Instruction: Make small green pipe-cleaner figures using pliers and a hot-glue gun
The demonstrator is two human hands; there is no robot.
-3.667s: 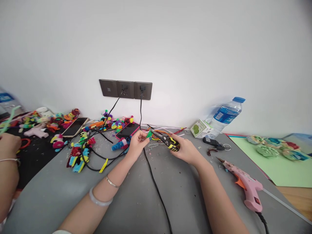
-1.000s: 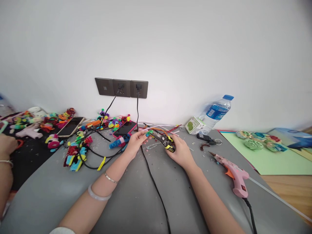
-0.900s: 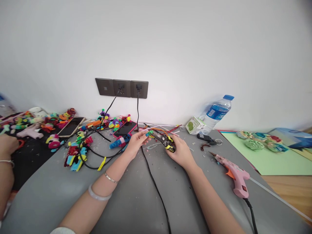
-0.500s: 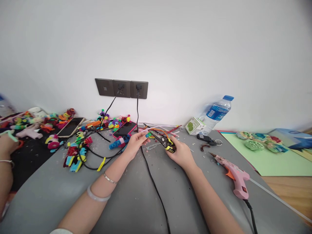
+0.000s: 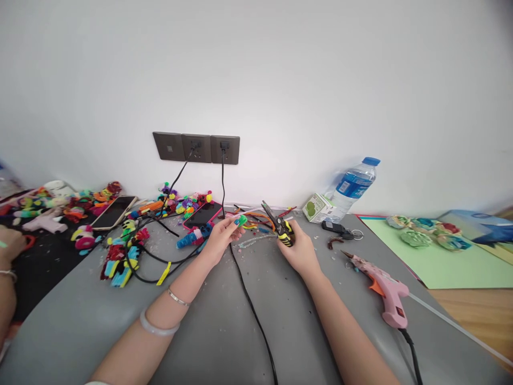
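Observation:
Near the middle of the grey table (image 5: 224,321), my left hand (image 5: 222,238) pinches a small green piece (image 5: 241,220) between thumb and fingers. My right hand (image 5: 298,246), a little to its right, is wrapped round black and yellow pliers (image 5: 284,233), whose jaws point up and to the left. The jaws stand apart from the green piece. Behind both hands lie orange, red and pale pipe cleaners (image 5: 258,216). A clear beaded strand (image 5: 256,240) rests on the table between my hands.
A pink glue gun (image 5: 387,291) lies right, before a tilted bottle (image 5: 356,187), small box (image 5: 318,207) and keys (image 5: 356,234). Left are fuzzy figures (image 5: 122,256), phones (image 5: 115,212) and black cables (image 5: 248,299). Another person's hand (image 5: 11,243) shows at far left.
The pliers have moved right, away from my left hand, and their jaws now point more upward. My left hand still holds the green piece. The other person's hand has shifted left and down.

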